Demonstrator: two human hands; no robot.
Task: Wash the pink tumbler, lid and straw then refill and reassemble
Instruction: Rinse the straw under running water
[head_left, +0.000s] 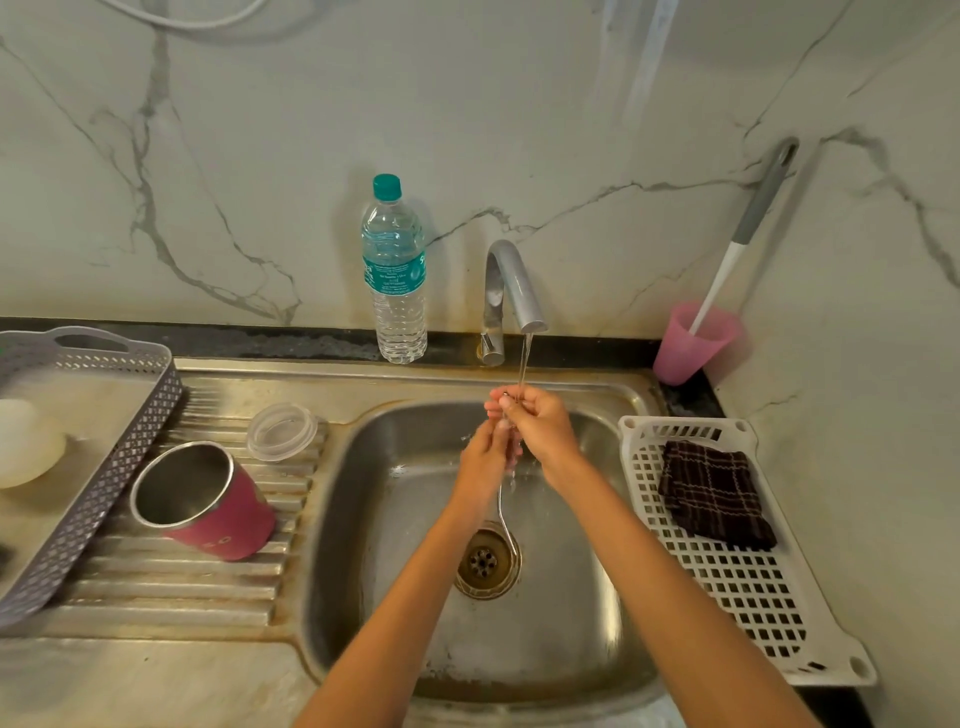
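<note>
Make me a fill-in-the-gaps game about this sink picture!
1. The left hand and right hand hold the metal straw under water running from the ____.
2. The steel-lined tumbler is ____ on the outside.
3. The dark checked cloth lies on a ____ plastic tray.
4. The long-handled brush stands in a pink ____.

Missing words: tap, pink, white, cup.
</note>
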